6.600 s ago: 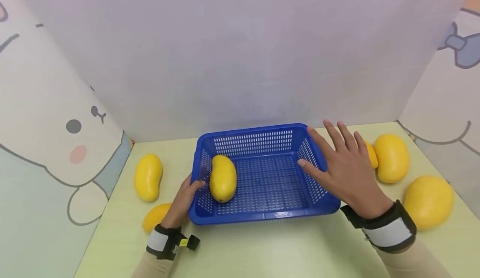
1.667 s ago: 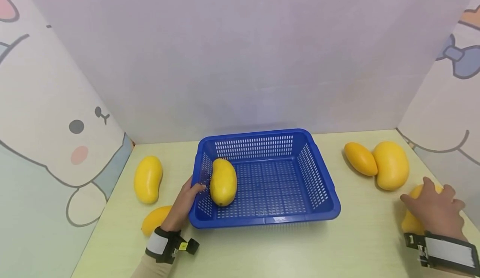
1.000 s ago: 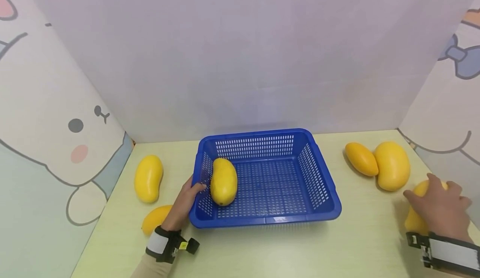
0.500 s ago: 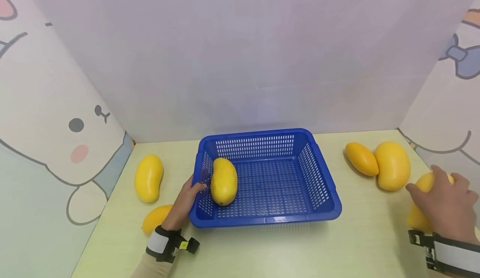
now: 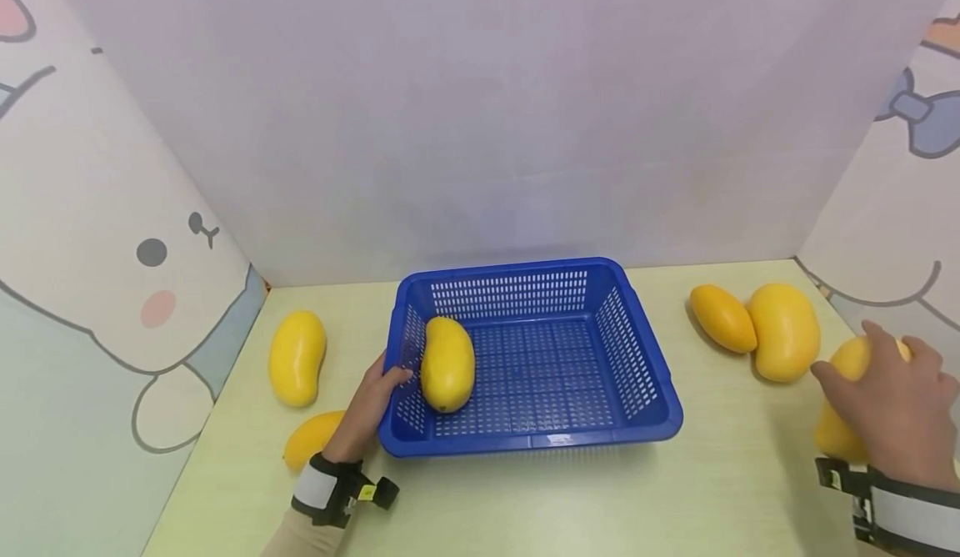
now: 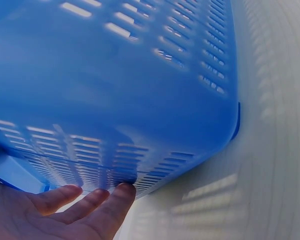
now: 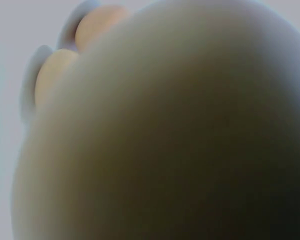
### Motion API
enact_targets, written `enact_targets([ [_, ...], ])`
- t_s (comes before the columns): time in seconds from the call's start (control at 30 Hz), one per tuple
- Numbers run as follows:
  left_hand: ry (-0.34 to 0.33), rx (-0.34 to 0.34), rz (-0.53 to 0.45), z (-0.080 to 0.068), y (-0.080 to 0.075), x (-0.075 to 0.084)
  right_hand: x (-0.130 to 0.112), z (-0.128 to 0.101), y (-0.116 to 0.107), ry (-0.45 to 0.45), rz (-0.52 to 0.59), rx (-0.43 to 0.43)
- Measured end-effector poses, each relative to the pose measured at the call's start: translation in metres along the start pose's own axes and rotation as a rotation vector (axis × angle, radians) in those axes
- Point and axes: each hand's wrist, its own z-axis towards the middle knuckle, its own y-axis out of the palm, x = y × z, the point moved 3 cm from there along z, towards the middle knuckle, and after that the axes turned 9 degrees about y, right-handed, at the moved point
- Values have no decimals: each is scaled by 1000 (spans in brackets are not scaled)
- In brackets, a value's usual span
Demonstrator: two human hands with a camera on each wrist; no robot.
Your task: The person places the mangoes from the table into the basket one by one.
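Here, left to right in the head view. Left-centre of frame: yellow mango [image 5: 297, 358] lying on the pale green counter [image 5: 525, 499], well apart from the basket. Just below it, lower left: second mango [image 5: 311, 437], partly hidden behind the left wrist. Left hand [image 5: 365, 411] against the left wall of the blue basket [image 5: 637, 373], thumb over the rim, fingers fairly straight under the wall in the left wrist view [image 6: 85, 200]; pressing rather than clenched. Centre of frame: basket on the counter, one mango [image 5: 447, 363] inside at its left end, close to the thumb. Right of centre: small orange-yellow mango [image 5: 722, 318] touching a bigger yellow mango [image 5: 783, 331]. Far right edge: right hand [image 5: 896, 411] curled over the top of a large mango [image 5: 840, 432], gripping it; on the counter or lifted, cannot tell. Right wrist view: blurred yellow surface only.
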Motion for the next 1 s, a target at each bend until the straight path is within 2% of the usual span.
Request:
enact_targets([
  [0.3,6,0,1,0,0,0,-11,-9,-9,-76,75,84],
  [0.67,-1,2,7,1,0,-1,-27,-16,-14,-102,100,147],
  [1.0,-9,6,5,1,0,-1,-40,-25,-17,-109,129,141],
])
